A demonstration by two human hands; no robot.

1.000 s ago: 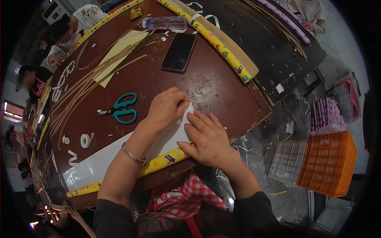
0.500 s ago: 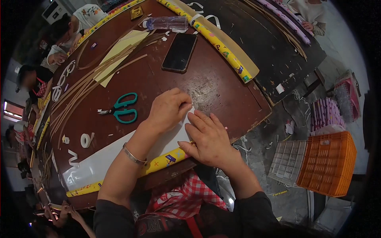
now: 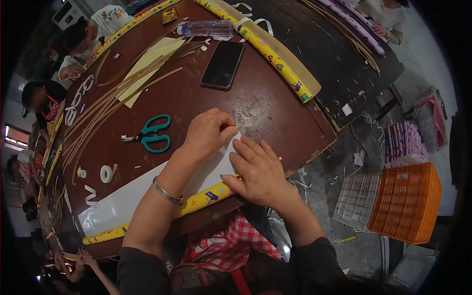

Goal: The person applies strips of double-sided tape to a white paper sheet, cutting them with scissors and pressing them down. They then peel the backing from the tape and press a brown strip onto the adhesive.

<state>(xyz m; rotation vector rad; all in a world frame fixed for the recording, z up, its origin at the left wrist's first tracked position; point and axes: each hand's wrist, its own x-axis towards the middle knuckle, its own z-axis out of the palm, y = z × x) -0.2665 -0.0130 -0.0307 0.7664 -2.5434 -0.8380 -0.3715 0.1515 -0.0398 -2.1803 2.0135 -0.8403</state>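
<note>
A long sheet [image 3: 118,202], white on its upper face, lies along the front of the table. Its near edge is rolled up, showing a yellow printed side [image 3: 196,201]. At the sheet's far right corner my left hand [image 3: 207,132] is closed in a pinch, thumb against fingertips. My right hand [image 3: 259,169] lies flat beside it, fingers stretched over the right end of the sheet and thumb by the yellow roll. Left of my left hand are scissors [image 3: 156,132] with teal handles, blades pointing left. A small roll of white tape [image 3: 105,174] lies above the sheet's left part.
Farther back on the table [image 3: 275,105] lie a phone [image 3: 222,65], a plastic bottle [image 3: 206,29], brown strips [image 3: 105,102] and yellow paper [image 3: 145,73]. A yellow printed roll [image 3: 275,59] runs along the far right edge. Crates [image 3: 405,202] stand at right; other people [image 3: 73,69] work at left.
My hands and the sheet stay almost exactly in place. At the far left, a person's head and another person's hands at the lower left have shifted slightly.
</note>
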